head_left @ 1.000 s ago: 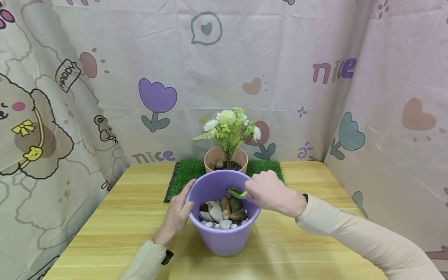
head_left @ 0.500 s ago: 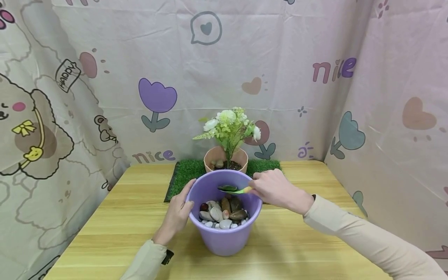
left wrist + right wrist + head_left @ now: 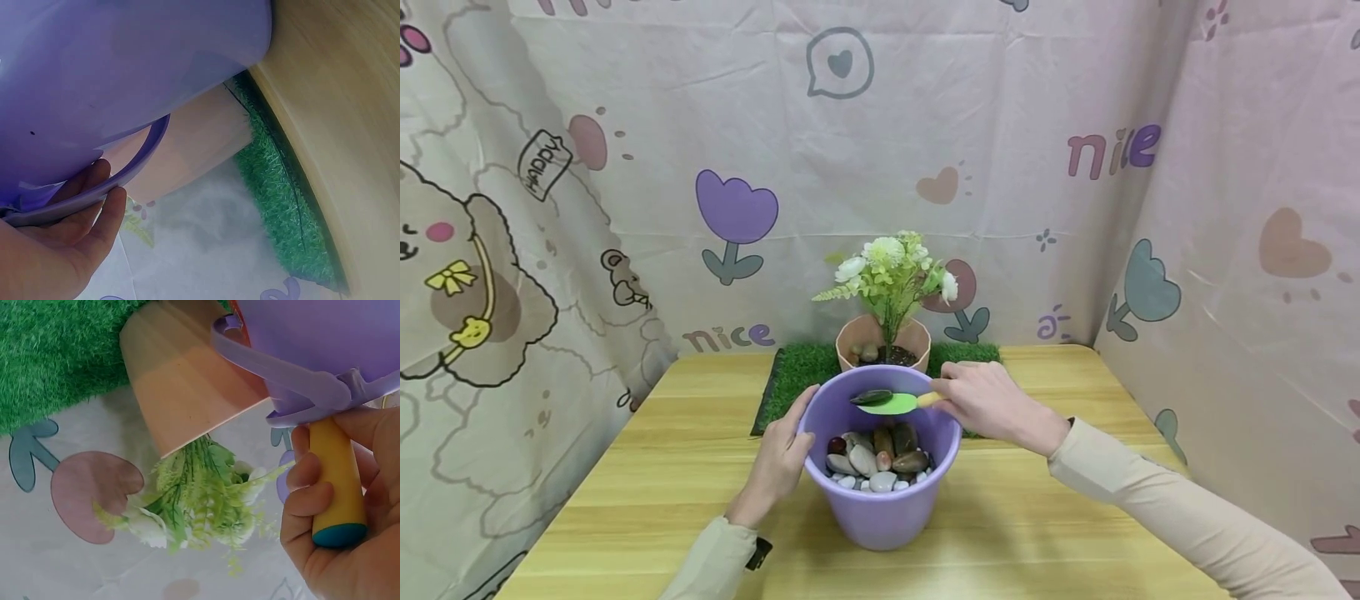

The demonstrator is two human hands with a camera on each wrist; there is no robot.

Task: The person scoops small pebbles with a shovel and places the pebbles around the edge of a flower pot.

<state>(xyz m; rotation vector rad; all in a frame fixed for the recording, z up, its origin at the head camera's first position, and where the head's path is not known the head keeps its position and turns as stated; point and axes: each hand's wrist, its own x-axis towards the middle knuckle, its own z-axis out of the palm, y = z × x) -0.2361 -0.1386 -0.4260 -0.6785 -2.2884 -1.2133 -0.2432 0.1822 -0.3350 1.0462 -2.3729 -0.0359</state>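
Note:
A purple bucket [image 3: 883, 521] stands on the table, with grey, brown and white stones [image 3: 862, 458] piled inside. My left hand [image 3: 781, 458] grips its left rim; in the left wrist view, fingers curl round the bucket's purple handle [image 3: 153, 144] where it lies along the rim. With my right hand [image 3: 988, 404] I hold a small trowel [image 3: 895, 405], its green blade level inside the bucket's mouth, above the pile. One dark flat stone [image 3: 871, 397] lies on the blade's tip. The yellow trowel grip [image 3: 337, 481] fills my curled fingers in the right wrist view.
Right behind the bucket a pinkish flowerpot [image 3: 847, 337] holds white flowers [image 3: 883, 258], soil and a few stones. It sits on a green turf mat [image 3: 801, 375]. Patterned cloth [image 3: 850, 167] hangs behind and beside the wooden table [image 3: 700, 450].
The trowel has risen from the stones toward the bucket's rim and shifted left, now levelled with the dark stone on it. My left hand has stayed on the rim.

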